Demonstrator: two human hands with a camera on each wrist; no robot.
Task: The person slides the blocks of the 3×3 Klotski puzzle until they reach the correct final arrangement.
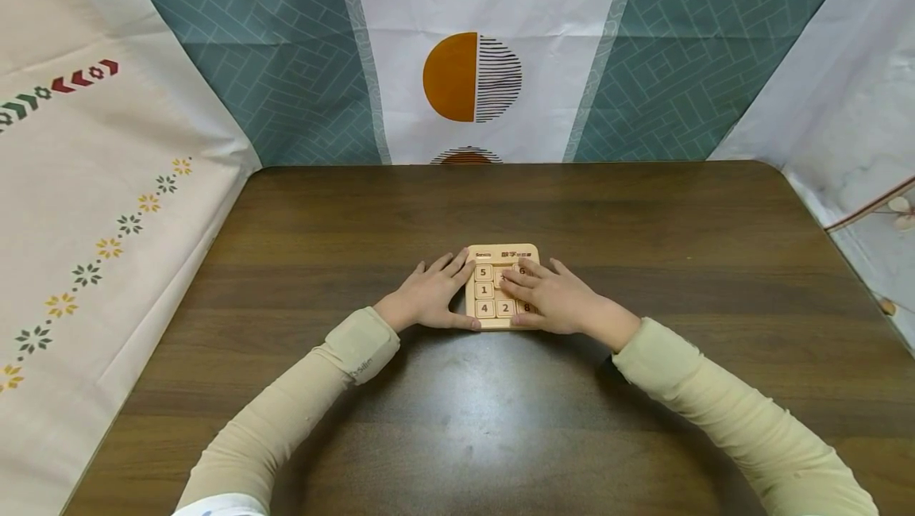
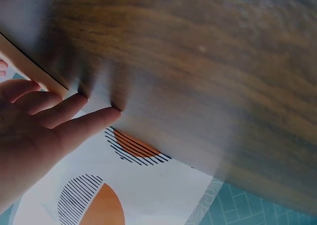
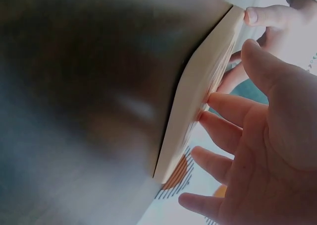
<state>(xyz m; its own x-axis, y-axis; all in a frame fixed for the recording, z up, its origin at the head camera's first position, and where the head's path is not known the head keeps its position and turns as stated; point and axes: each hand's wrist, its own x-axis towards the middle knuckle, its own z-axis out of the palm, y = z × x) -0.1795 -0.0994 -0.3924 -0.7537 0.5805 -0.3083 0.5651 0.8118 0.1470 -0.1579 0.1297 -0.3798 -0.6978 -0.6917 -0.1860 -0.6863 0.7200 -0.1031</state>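
A light wooden sliding number puzzle (image 1: 492, 255) lies flat on the table, its tiles 5, 1, 4, 2, 6 and 8 showing at least in part. My left hand (image 1: 432, 294) is spread along its left side, thumb at the lower left corner and fingertips by the upper left edge. Over the right part of the tiles is my right hand (image 1: 561, 299), hiding some of them. In the right wrist view two of its fingertips (image 3: 210, 98) touch the puzzle's face, while the other fingers are held off it. Two left fingertips (image 2: 117, 111) reach the table beside the puzzle in the left wrist view.
The brown wooden table (image 1: 343, 222) extends around the puzzle on all sides. Behind its far edge hangs a patterned cloth (image 1: 400, 63), with a cream embroidered cloth (image 1: 93, 206) at the left and a pale one (image 1: 858, 119) at the right.
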